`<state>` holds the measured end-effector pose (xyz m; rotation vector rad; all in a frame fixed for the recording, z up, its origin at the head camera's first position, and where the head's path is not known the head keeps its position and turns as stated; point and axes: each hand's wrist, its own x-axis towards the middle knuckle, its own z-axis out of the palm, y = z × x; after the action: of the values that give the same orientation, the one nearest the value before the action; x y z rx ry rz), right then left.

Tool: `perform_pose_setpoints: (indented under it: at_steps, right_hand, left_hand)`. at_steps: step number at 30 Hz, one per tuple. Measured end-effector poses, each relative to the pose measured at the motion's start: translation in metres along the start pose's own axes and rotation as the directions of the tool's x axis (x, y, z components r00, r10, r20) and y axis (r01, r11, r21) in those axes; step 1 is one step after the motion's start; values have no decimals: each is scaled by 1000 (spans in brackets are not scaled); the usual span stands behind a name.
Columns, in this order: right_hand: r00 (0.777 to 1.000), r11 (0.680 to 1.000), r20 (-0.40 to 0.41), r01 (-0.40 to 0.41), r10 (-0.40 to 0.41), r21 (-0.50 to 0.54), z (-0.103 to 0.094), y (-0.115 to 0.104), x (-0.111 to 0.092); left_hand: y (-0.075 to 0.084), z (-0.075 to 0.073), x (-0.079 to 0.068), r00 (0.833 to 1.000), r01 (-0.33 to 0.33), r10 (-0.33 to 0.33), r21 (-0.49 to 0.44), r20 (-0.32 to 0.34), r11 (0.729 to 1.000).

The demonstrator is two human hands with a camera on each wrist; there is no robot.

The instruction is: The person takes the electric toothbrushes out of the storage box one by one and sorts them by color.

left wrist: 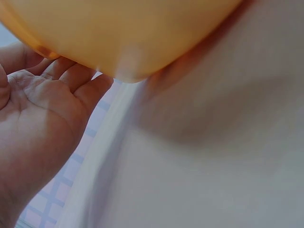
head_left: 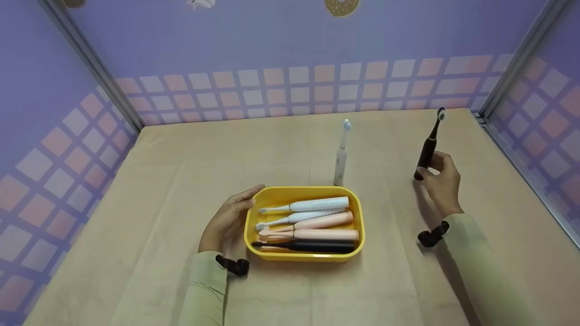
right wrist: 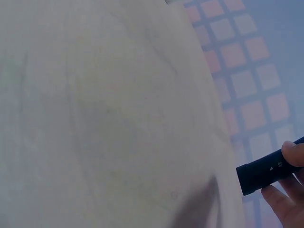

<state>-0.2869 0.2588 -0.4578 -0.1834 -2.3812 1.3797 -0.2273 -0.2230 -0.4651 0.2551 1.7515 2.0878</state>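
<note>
My right hand (head_left: 442, 183) pinches the handle of a black electric toothbrush (head_left: 427, 151) near its base, on the right side of the table. The brush is nearly upright with its head on top; whether its base touches the cloth I cannot tell. In the right wrist view, its dark base (right wrist: 259, 173) shows beside the fingers. My left hand (head_left: 229, 217) holds the left side of a yellow bin (head_left: 361, 222) by its rim, with fingers behind its wall in the left wrist view. White, pink and black electric toothbrushes (head_left: 324, 234) lie in the bin, heads to the left.
A white electric toothbrush (head_left: 340, 163) stands upright just behind the bin's far right corner. A pale cloth (head_left: 217, 154) covers the table. Purple checked walls (head_left: 272, 86) with metal corner posts (head_left: 95, 68) enclose the back and sides.
</note>
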Motion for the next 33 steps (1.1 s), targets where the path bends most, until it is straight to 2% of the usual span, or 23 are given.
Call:
perform_pose_setpoints:
  at_steps: [7, 18, 27, 33]
  right_hand:
    - [998, 998, 23, -61, 61, -10, -1, 3, 1]
    - [991, 993, 72, -112, 114, -28, -3, 8, 3]
    - [987, 996, 138, -82, 85, -23, -4, 12, 2]
    - [987, 997, 141, -76, 79, -23, -5, 12, 1]
  left_hand:
    - [0, 0, 0, 1000, 3, -3, -14, 3, 1000]
    - [0, 0, -1, 1000, 7, -7, -17, -1, 1000]
    - [1, 1, 0, 1000, 19, -19, 5, -22, 1000]
    - [0, 1, 0, 1000, 19, -19, 2, -24, 1000]
